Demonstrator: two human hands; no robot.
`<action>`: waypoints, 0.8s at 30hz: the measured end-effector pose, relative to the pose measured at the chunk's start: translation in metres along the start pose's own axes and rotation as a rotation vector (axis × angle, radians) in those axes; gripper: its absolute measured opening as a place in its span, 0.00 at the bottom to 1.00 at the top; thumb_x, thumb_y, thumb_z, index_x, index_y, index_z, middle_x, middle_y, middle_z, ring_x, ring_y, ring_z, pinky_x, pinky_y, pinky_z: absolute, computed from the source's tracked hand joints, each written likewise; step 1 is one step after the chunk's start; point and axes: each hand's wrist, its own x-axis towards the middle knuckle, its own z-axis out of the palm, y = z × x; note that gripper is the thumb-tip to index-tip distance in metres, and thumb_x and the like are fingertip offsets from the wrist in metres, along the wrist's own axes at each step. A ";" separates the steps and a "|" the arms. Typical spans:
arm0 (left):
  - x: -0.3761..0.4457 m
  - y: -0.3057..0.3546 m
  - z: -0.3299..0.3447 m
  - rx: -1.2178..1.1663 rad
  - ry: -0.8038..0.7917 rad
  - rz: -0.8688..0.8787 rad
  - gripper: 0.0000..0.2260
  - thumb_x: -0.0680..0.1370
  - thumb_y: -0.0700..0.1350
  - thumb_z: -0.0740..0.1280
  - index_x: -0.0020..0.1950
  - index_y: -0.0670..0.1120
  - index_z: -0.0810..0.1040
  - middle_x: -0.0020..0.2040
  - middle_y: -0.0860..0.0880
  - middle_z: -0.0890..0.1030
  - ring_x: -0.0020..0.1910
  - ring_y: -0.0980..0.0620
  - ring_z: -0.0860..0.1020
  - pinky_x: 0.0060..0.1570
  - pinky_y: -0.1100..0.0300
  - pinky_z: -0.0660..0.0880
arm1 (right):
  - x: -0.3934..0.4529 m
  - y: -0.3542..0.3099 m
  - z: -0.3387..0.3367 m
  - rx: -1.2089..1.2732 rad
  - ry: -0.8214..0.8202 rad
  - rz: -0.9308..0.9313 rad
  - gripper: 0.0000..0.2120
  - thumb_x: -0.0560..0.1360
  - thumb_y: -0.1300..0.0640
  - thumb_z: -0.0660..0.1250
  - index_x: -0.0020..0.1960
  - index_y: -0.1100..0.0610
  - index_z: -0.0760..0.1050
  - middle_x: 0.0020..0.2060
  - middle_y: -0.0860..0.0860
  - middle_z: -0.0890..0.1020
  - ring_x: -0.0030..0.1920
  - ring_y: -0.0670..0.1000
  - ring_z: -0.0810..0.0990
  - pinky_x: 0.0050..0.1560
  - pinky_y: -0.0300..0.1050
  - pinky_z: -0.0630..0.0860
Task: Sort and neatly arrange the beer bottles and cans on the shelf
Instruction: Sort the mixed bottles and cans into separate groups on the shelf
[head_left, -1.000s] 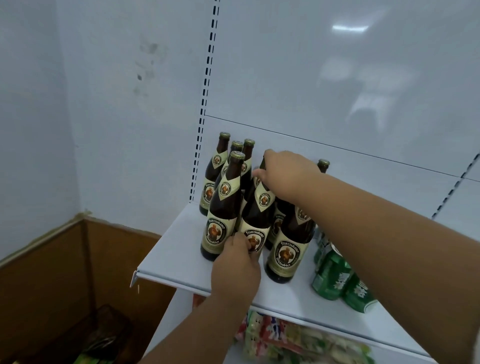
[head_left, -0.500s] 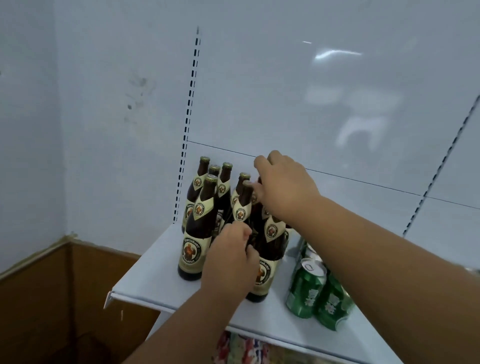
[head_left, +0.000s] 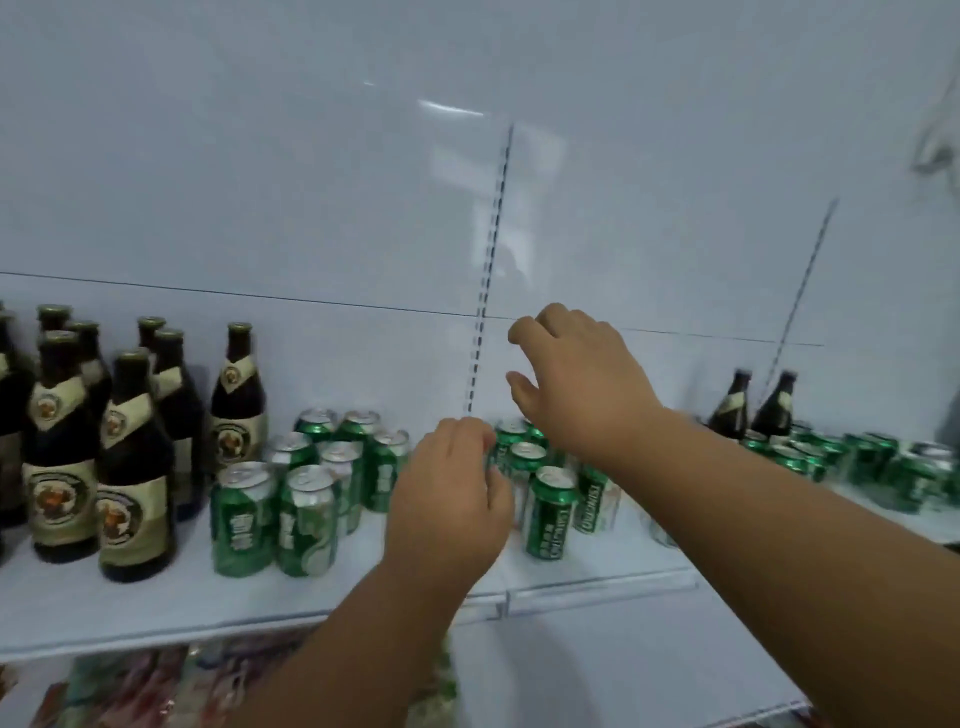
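Note:
Several brown beer bottles (head_left: 135, 467) with cream labels stand grouped at the left of the white shelf (head_left: 363, 587). Beside them is a cluster of green cans (head_left: 306, 519). A second bunch of green cans (head_left: 550, 514) stands mid-shelf. My left hand (head_left: 447, 499) hovers in front of that bunch, fingers loosely curled, fingertips close to a can; it holds nothing that I can see. My right hand (head_left: 576, 379) is raised above the same cans, fingers spread, empty. Two more brown bottles (head_left: 730, 410) stand among further green cans (head_left: 883, 462) at the far right.
The white back panel carries slotted uprights (head_left: 488, 291). The shelf's front edge has a seam (head_left: 506, 603) where two boards meet. Colourful packets (head_left: 156, 686) lie on the lower shelf below.
Both hands have let go of the brown bottles at the left end and moved right, to the middle group of cans. My view has swung right along the shelf.

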 end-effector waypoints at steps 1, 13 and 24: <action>-0.001 0.020 0.023 -0.029 -0.030 -0.011 0.10 0.72 0.39 0.67 0.53 0.44 0.77 0.47 0.49 0.78 0.44 0.47 0.76 0.43 0.49 0.75 | -0.020 0.028 0.000 -0.013 -0.015 0.037 0.16 0.77 0.49 0.63 0.62 0.55 0.72 0.54 0.53 0.75 0.50 0.57 0.74 0.49 0.52 0.70; 0.016 0.130 0.229 -0.132 -0.251 0.131 0.10 0.72 0.38 0.68 0.52 0.44 0.77 0.45 0.48 0.78 0.45 0.46 0.76 0.44 0.50 0.74 | -0.147 0.249 0.056 -0.040 -0.175 0.369 0.16 0.77 0.50 0.64 0.62 0.55 0.73 0.53 0.54 0.76 0.50 0.57 0.75 0.49 0.51 0.73; 0.109 0.154 0.375 -0.155 -0.379 0.208 0.09 0.74 0.43 0.66 0.54 0.47 0.75 0.46 0.50 0.77 0.45 0.50 0.75 0.44 0.51 0.74 | -0.151 0.369 0.144 0.057 -0.151 0.591 0.13 0.75 0.49 0.66 0.57 0.54 0.75 0.49 0.52 0.77 0.49 0.55 0.76 0.49 0.51 0.74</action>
